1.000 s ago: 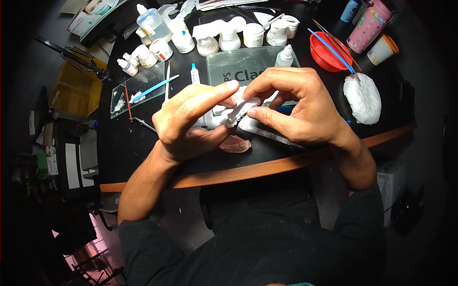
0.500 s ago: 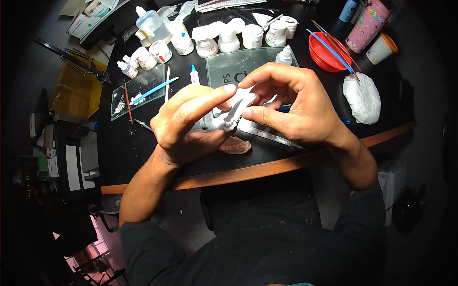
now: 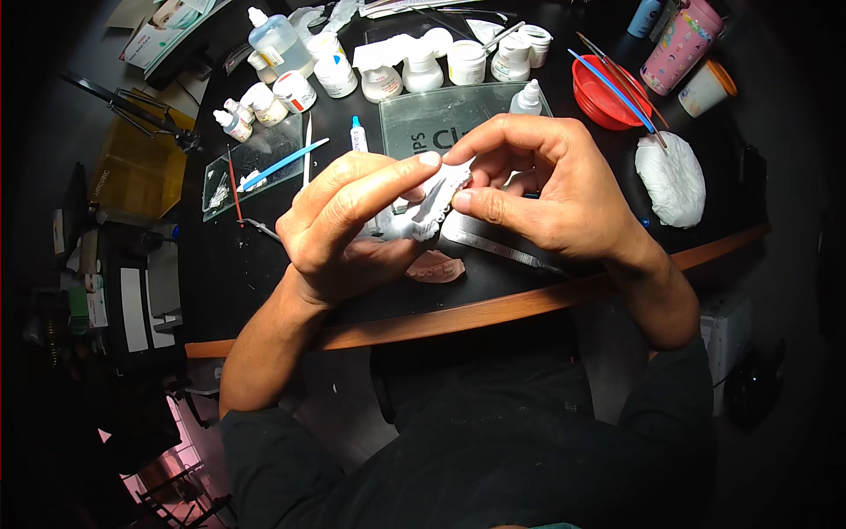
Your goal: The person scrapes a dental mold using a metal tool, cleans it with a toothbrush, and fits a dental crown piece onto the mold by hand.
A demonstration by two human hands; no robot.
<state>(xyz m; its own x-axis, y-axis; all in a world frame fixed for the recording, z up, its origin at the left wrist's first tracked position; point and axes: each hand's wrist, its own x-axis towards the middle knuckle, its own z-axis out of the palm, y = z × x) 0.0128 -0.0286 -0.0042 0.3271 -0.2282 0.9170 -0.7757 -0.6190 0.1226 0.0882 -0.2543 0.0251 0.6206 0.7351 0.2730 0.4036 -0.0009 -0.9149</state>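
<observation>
A white dental cast (image 3: 441, 198) with a bumpy, tooth-like edge is raised over the table between my two hands. My left hand (image 3: 339, 220) closes on it from the left, thumb and fingers around its near side. From the right, my right hand (image 3: 555, 189) has its thumb and bent fingers at the cast's right edge. My fingers hide part of it. Below the hands lies a pink dental cast (image 3: 434, 267), with teeth shapes along it. Metal tweezers (image 3: 502, 249) rest under my right hand.
A glass slab (image 3: 405, 123) lies beyond my hands, and a smaller glass slab (image 3: 286, 145) with a blue-handled tool (image 3: 291, 163) at left. White jars (image 3: 465, 63) line the back. Red bowl (image 3: 604, 97) and white lump (image 3: 671, 181) stand right. Wooden edge (image 3: 423, 324) runs in front.
Both hands keep their hold on the white cast, with only a very slight shift. The whole view has moved a little; nothing has been put down or picked up.
</observation>
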